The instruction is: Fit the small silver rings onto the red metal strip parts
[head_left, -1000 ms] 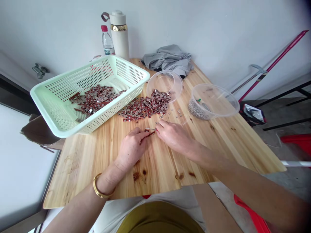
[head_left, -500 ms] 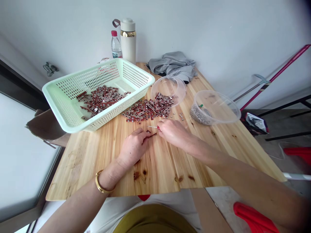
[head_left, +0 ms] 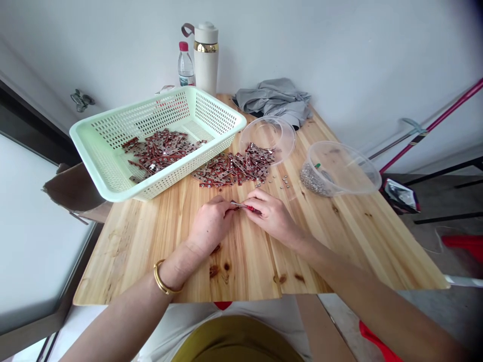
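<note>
My left hand (head_left: 210, 221) is closed on a small reddish-brown strip (head_left: 236, 208), mostly hidden by my fingers, just above the tabletop. In my right hand (head_left: 274, 217) is a thin screwdriver (head_left: 251, 208) with a red handle. Its metal shaft points left and meets the strip at my left fingertips; the exact contact is too small to make out. Beyond both hands lies a heap of similar strips (head_left: 226, 170) with shiny metal studs. A few loose metal bits (head_left: 285, 182) lie to the right of the heap.
A pale green basket (head_left: 190, 168) with more strips stands at left. Right of the heap are a tilted clear tub (head_left: 289, 131) and a round tub (head_left: 354, 190) of small metal parts. A flask (head_left: 206, 68), a bottle (head_left: 185, 65) and grey cloth (head_left: 273, 100) sit behind.
My right hand has come down and turned, bringing the screwdriver from above the strip onto it at my left fingertips. The whole view has shifted slightly.
</note>
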Action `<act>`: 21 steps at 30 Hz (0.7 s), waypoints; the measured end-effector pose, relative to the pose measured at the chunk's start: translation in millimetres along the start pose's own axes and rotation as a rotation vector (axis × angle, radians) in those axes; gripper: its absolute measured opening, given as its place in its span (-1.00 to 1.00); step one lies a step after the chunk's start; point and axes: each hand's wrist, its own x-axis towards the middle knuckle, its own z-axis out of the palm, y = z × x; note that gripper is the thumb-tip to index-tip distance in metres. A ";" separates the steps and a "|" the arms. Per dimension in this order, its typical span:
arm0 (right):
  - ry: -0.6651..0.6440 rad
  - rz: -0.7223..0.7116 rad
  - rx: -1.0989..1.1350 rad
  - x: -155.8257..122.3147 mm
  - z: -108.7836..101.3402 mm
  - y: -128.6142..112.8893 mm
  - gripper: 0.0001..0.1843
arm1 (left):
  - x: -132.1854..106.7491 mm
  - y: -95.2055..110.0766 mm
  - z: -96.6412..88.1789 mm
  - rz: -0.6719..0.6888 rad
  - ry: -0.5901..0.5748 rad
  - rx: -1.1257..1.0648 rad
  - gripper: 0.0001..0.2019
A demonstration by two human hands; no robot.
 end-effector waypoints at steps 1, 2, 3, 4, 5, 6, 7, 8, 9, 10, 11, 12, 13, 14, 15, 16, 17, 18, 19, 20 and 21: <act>0.002 -0.006 -0.021 0.6 1.6 -0.1 -0.81 | 0.2 0.7 -0.4 -0.011 -0.006 0.016 -0.80; 0.002 -0.009 -0.042 1.3 2.5 -0.4 -0.80 | 0.5 1.4 -0.8 -0.021 -0.014 0.034 -0.81; -0.001 -0.010 -0.061 1.9 2.9 -0.8 -0.78 | 0.7 2.1 -1.0 -0.030 -0.020 0.053 -0.81; -0.004 -0.007 -0.079 2.3 3.0 -1.3 -0.77 | 1.0 2.6 -1.1 -0.035 -0.024 0.069 -0.80; -0.009 -0.004 -0.096 2.2 2.8 -2.0 -0.75 | 1.2 2.9 -1.0 -0.036 -0.025 0.080 -0.80; -0.017 -0.002 -0.111 1.7 2.5 -2.8 -0.74 | 1.4 2.9 -0.7 -0.035 -0.021 0.083 -0.80; -0.024 -0.004 -0.125 0.5 2.2 -3.5 -0.72 | 1.6 2.5 -0.2 -0.033 -0.015 0.078 -0.79; -0.034 -0.009 -0.136 -1.1 1.9 -4.4 -0.71 | 1.8 1.7 0.5 -0.029 -0.008 0.066 -0.79; -0.047 -0.019 -0.144 -3.2 1.8 -5.2 -0.70 | 1.9 0.8 1.2 -0.025 -0.001 0.048 -0.79; -0.064 -0.030 -0.149 -5.6 1.6 -6.2 -0.68 | 2.0 -0.4 1.9 -0.022 0.007 0.028 -0.79; -0.083 -0.041 -0.154 -8.0 1.5 -7.2 -0.66 | 2.1 -1.5 2.6 -0.021 0.017 0.010 -0.80; -0.103 -0.050 -0.161 -10.3 1.3 -8.2 -0.63 | 2.2 -2.6 3.2 -0.019 0.024 -0.005 -0.81; -0.121 -0.057 -0.169 -12.2 0.8 -9.3 -0.60 | 2.3 -3.6 3.6 -0.015 0.031 -0.014 -0.81; -0.141 -0.062 -0.175 -13.7 0.1 -10.3 -0.58 | 2.3 -4.3 3.8 -0.010 0.038 -0.019 -0.82; -0.160 -0.062 -0.175 -14.6 -1.1 -11.3 -0.56 | 2.2 -4.9 3.9 -0.003 0.042 -0.020 -0.82; -0.176 -0.055 -0.161 -15.0 -2.6 -12.2 -0.55 | 2.1 -5.3 3.8 0.004 0.045 -0.018 -0.82; -0.192 -0.043 -0.129 -15.0 -4.5 -13.0 -0.54 | 2.0 -5.6 3.8 0.010 0.046 -0.016 -0.82; -0.200 -0.029 -0.083 -14.9 -6.6 -13.6 -0.54 | 1.9 -5.7 3.7 0.013 0.048 -0.015 -0.82; -0.194 -0.010 -0.028 -14.7 -8.9 -13.8 -0.55 | 1.8 -5.7 3.6 0.014 0.051 -0.015 -0.82; -0.172 0.016 0.027 -14.6 -11.3 -13.5 -0.57 | 1.7 -5.8 3.6 0.014 0.054 -0.017 -0.82; -0.133 0.051 0.072 -14.5 -13.4 -12.6 -0.61 | 1.7 -5.9 3.7 0.016 0.056 -0.019 -0.81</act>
